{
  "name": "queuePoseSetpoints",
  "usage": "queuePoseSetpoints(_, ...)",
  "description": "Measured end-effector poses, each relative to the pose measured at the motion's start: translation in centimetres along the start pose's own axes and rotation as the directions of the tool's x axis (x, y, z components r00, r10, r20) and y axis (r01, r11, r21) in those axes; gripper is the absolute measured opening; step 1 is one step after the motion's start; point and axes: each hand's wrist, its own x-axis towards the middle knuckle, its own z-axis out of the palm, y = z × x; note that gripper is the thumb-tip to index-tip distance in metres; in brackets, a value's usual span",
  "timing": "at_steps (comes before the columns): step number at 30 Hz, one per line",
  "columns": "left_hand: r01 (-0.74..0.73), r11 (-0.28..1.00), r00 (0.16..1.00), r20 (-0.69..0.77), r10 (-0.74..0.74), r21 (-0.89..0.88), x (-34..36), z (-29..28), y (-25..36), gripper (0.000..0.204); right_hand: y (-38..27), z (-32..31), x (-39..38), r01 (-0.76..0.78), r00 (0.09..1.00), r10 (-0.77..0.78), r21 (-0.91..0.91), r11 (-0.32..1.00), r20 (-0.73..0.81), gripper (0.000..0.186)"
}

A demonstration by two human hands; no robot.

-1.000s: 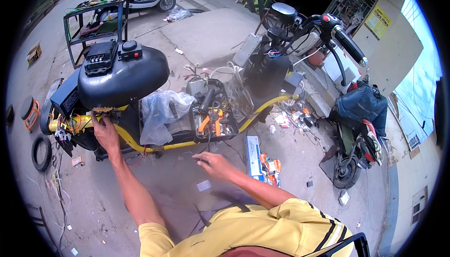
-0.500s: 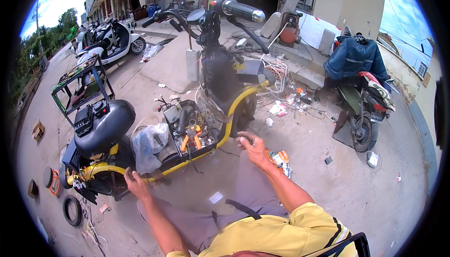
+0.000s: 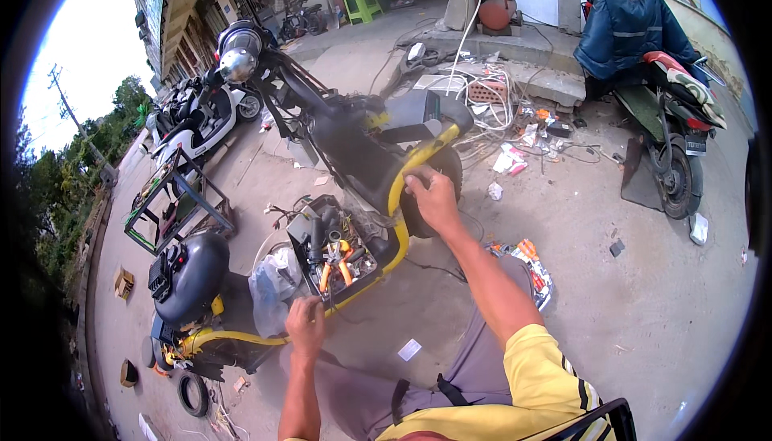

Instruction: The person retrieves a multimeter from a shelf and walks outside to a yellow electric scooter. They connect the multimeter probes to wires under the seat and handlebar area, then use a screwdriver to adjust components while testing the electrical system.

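Held loosely parted right fingers (image 3: 420,174) at right edge of curved yellow tubular frame (image 3: 394,196), left fingers (image 3: 302,310) of indiscernible grip lower down.

The bare left hand (image 3: 305,326) has its fingers curled just beside the near corner of an open black plastic tool tray (image 3: 354,288), where orange-handled metal pliers (image 3: 325,278) lie. The bare right hand (image 3: 435,201), fingers bent, is at the curved yellow metal tube (image 3: 400,236) of a black scooter; whether they touch is unclear. A crumpled translucent plastic bag (image 3: 269,300) lies between the tray and a rounded black seat (image 3: 197,276). A loose black rubber tyre (image 3: 193,394) lies on the grey ground, and a dark-blue padded jacket (image 3: 635,27) drapes another parked scooter.
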Motion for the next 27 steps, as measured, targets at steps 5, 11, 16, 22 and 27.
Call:
queuePoseSetpoints(5,-0.002,0.998,0.948,0.317,0.024,-0.070,6.7,2.6,6.6,0.011,2.1,-0.5,4.3,0.177,0.982,-0.182,-0.105,0.979,-0.045,0.019)
queuePoseSetpoints(11,0.325,0.945,0.043,0.998,-0.055,0.038,-12.3,17.2,5.4,0.032,4.4,-0.7,3.5,-0.014,0.998,0.010,0.056,0.998,0.067,0.018)
queuePoseSetpoints(16,0.484,0.875,-0.405,0.886,0.228,-0.004,-28.6,22.3,4.9,0.031,3.0,-2.3,3.4,0.038,0.999,-0.039,0.026,0.999,0.035,0.016)
queuePoseSetpoints(22,0.568,0.817,-0.486,0.841,0.236,0.099,-27.5,22.8,6.5,0.031,2.7,-2.6,3.7,0.011,0.998,-0.014,0.067,0.998,0.054,0.014)
queuePoseSetpoints(27,0.584,0.799,-0.503,0.836,0.219,0.142,-25.7,24.0,7.1,0.031,5.0,-2.1,5.3,0.092,0.993,-0.093,0.024,0.995,0.065,0.012)
